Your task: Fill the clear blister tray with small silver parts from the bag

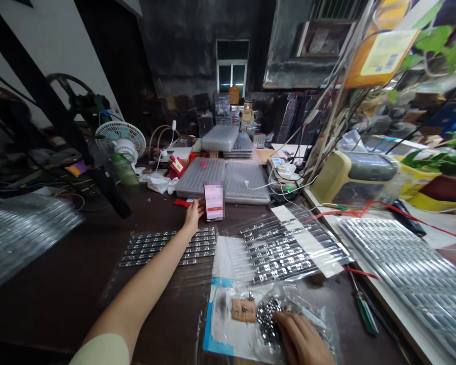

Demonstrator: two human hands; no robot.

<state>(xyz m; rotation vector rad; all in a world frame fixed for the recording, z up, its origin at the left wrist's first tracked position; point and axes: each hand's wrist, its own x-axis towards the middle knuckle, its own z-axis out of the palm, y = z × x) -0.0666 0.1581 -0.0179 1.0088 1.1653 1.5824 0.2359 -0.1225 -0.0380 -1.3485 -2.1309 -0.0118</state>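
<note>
A phone (213,202) stands upright in front of the clear trays, its screen lit and partly blurred. My left hand (193,215) reaches forward and is closed on the phone's left edge. Close to me, my right hand (304,337) rests over a pile of small shiny metal parts (268,317), fingers loosely bent; its thumb is hidden. The parts lie on a clear plastic bag (329,324), beside a small brown block (243,309). Beyond, a clear ribbed tray (235,256) carries rows of metal pieces. Another tray with rows of pieces (167,243) lies under my left forearm.
Stacked clear trays (247,182) stand behind the phone. More trays (414,258) lie at the right, near a green-handled screwdriver (367,314). A white fan (120,139) is at the back left. White cables (285,190) and a red ribbon (368,205) cross the right side.
</note>
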